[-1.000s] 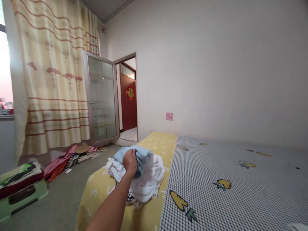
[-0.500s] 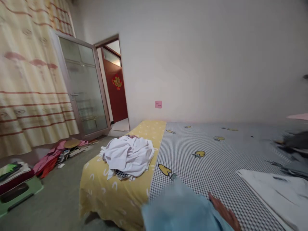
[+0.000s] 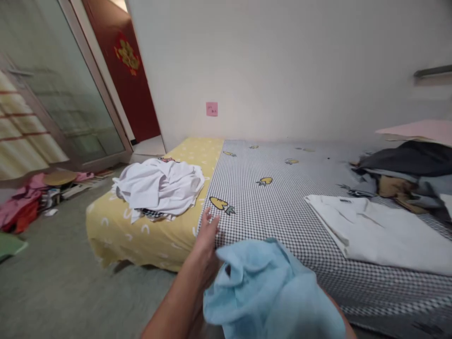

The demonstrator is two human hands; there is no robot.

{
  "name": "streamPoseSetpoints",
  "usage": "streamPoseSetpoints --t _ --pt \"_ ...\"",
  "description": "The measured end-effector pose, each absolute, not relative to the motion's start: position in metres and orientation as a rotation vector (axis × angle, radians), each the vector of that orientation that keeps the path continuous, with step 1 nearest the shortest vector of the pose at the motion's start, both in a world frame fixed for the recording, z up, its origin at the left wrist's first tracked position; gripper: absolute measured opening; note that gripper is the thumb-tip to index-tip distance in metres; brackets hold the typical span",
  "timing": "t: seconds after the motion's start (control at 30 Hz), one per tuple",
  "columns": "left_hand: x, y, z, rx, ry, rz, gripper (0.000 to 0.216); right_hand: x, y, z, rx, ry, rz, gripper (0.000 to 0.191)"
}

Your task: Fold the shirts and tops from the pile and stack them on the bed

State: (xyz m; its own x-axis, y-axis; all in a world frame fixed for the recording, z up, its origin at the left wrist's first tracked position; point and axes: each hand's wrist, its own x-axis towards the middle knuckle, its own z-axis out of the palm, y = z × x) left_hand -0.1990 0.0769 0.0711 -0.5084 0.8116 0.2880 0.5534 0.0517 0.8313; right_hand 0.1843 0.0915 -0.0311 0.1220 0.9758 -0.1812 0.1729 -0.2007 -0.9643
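A crumpled light blue cloth (image 3: 264, 287) is held up in front of me at the near edge of the bed; whether it is a garment I cannot tell. My right hand is hidden beneath it, and only a strip of the right forearm shows past its edge. My left hand (image 3: 208, 228) reaches forward just left of the cloth, fingers spread and holding nothing, over the seam between the yellow sheet (image 3: 169, 242) and the checked sheet (image 3: 268, 216).
A heap of white clothes (image 3: 162, 186) lies on the yellow sheet. On the right are a folded white shirt (image 3: 384, 230) and a pile of dark clothes (image 3: 413, 160). Clothes (image 3: 28, 197) lie along the floor at the left, by a glass door (image 3: 77, 84).
My view has turned right and down. My left hand has come into sight, open. The blue cloth is now bunched, and the right hand, partly visible before, is covered by it.
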Motion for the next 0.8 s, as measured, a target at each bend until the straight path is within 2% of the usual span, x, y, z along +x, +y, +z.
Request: streamPoseSetpoints --t 0.07,0.13,0.2,0.27,0.33,0.47,0.5,0.53,0.6,0.63,0.67,0.73,0.77,0.8 --pt "-0.2 0.064 0.047 1.316 2.07 1.409 0.042 0.201 0.084 -0.029 -1.613 -0.93 1.246 0.042" --pt "-0.2 0.034 0.02 1.295 2.038 1.347 0.04 0.216 0.073 -0.018 -1.685 -0.776 1.181 0.055" --pt "-0.203 -0.009 -0.008 1.29 1.983 1.249 0.035 0.227 0.058 0.0 -1.71 -0.73 1.074 0.065" --pt "-0.209 -0.049 -0.029 1.256 1.969 1.167 0.036 0.23 0.045 0.022 -1.657 -0.806 1.05 0.067" --pt "-0.212 -0.072 -0.037 1.236 2.066 1.185 0.038 0.223 0.037 0.041 -1.53 -0.916 1.128 0.072" --pt "-0.189 -0.048 -0.022 1.418 2.231 1.233 0.047 0.182 0.038 0.053 -1.36 -1.33 1.032 0.101" --pt "-0.179 -0.034 -0.016 1.491 2.251 1.185 0.049 0.17 0.039 0.052 -1.385 -1.487 0.984 0.097" --pt "-0.167 -0.02 -0.011 1.563 2.266 1.104 0.052 0.159 0.04 0.052 -1.415 -1.658 0.969 0.081" --pt "-0.145 0.003 -0.004 1.695 2.264 0.889 0.054 0.143 0.039 0.054 -1.408 -1.938 1.051 0.037" --pt "-0.136 0.01 -0.002 1.749 2.234 0.802 0.049 0.14 0.038 0.057 -1.354 -2.009 1.141 0.024" --pt "-0.13 0.015 0.001 1.785 2.179 0.756 0.038 0.141 0.037 0.061 -1.291 -2.003 1.232 0.024" --pt "-0.13 0.018 0.014 1.745 2.034 0.856 0.011 0.154 0.036 0.074 -1.196 -1.76 1.335 0.036" --pt "-0.137 0.016 0.026 1.656 1.975 0.99 0.006 0.165 0.038 0.082 -1.18 -1.559 1.324 0.041" --pt "-0.147 0.014 0.04 1.528 1.942 1.152 0.013 0.178 0.041 0.09 -1.193 -1.357 1.265 0.046"
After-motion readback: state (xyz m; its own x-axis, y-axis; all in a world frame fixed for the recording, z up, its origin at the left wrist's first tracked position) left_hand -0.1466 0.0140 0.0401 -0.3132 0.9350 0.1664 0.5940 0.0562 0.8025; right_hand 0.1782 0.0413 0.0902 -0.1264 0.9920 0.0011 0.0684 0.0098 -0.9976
